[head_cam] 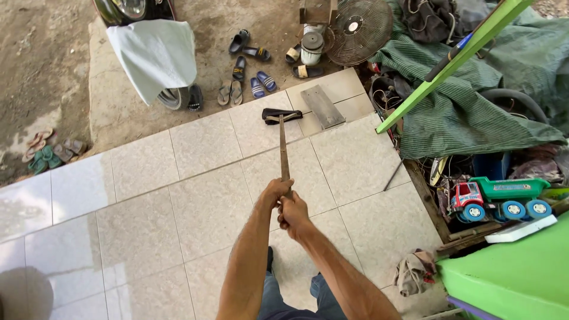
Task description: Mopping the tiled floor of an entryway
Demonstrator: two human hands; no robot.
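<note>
Two hands, left hand [274, 193] above right hand [293, 210], clench the axe [283, 142] handle, arms outstretched.

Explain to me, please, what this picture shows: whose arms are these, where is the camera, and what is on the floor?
The camera sits on a person's head and looks down, so the two bare arms are that person's own. Both hands, the left hand and the right hand, grip the long wooden handle of an axe, whose dark head is farthest from the person. Whether the head touches the floor, I cannot tell. Below is a pale tiled floor. Beyond the axe lies a flat grey slab. Farther away are sandals on the ground and a round fan. On the right are a toy truck and a crumpled rag.
</note>
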